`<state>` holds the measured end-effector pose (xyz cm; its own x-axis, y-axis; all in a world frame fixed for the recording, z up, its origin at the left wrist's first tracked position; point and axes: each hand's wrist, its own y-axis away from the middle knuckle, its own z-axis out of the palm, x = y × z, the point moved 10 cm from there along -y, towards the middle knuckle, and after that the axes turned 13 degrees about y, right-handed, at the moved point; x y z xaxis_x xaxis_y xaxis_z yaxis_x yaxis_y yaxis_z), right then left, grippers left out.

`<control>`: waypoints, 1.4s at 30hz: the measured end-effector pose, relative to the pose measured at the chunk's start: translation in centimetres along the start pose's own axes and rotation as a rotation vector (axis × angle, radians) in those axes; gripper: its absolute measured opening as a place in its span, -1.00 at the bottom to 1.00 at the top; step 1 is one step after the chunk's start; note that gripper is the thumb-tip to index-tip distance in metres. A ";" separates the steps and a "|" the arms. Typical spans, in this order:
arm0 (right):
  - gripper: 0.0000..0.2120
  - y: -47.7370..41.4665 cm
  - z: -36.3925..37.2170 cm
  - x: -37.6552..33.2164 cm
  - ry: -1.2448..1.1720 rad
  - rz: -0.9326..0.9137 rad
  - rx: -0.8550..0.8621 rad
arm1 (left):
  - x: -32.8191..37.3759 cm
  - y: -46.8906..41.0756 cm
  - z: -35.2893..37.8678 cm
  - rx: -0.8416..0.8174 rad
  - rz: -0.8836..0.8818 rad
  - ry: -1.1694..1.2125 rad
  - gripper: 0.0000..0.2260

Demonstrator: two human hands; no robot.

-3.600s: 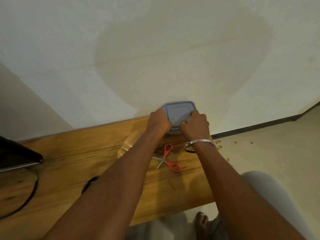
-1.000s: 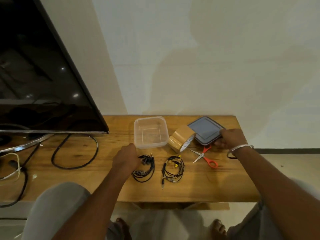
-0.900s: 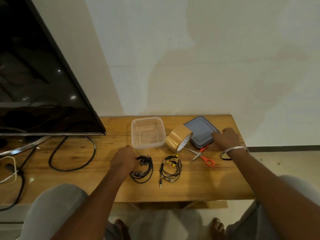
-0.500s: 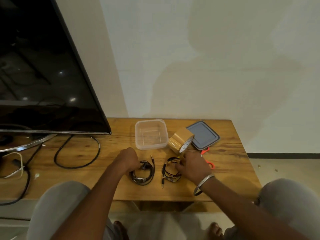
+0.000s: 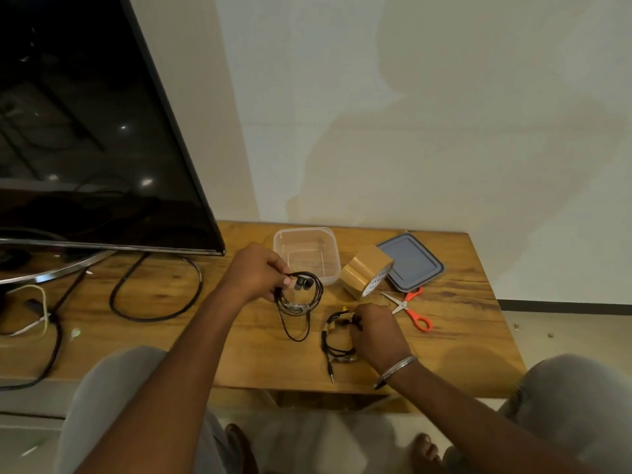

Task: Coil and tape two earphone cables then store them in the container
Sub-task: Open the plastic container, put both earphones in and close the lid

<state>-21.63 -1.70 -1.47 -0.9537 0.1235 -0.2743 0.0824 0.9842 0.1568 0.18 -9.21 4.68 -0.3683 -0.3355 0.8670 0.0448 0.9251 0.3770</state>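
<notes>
My left hand (image 5: pixel 254 271) grips a coiled black earphone cable (image 5: pixel 301 299) and holds it lifted just in front of the clear plastic container (image 5: pixel 306 253); a loop of the cable hangs down toward the table. My right hand (image 5: pixel 374 331) pinches a second coiled earphone cable with yellow tips (image 5: pixel 337 338), which lies on the wooden table (image 5: pixel 461 336). Its jack plug points toward the front edge. The container is open and holds nothing. Its grey lid (image 5: pixel 412 261) lies to the right, behind a roll of brown tape (image 5: pixel 366 275).
Orange-handled scissors (image 5: pixel 412 307) lie right of the tape. A large black TV (image 5: pixel 85 148) stands at the left on a curved metal foot, with thick black cables (image 5: pixel 154 302) looped on the table below it. My knees are under the front edge.
My left hand has lifted the black earphone coil off the table toward the container. My right hand left the lid and came down onto the second coil.
</notes>
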 end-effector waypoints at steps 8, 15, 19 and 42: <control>-0.91 0.3 -0.3 0.1 -0.032 -0.007 -0.001 | 5.4 -1.0 -1.8 0.101 0.086 0.647 -0.92; -0.86 0.2 0.0 0.0 -0.035 -0.018 -0.008 | 5.6 -2.0 -2.6 0.250 0.122 0.966 -0.93; -0.88 0.1 0.0 -0.1 -0.034 -0.013 -0.010 | 7.0 -2.0 -3.0 0.272 0.155 1.050 -0.93; -0.86 -0.1 0.1 0.1 -0.012 -0.021 -0.047 | 1.3 -6.0 1.6 0.306 0.185 -0.077 -0.91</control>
<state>-21.69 -1.82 -1.62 -0.9515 0.1051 -0.2892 0.0489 0.9795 0.1952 -2.06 -14.87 3.02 -0.4496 -0.1537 0.8799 -0.1583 0.9832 0.0908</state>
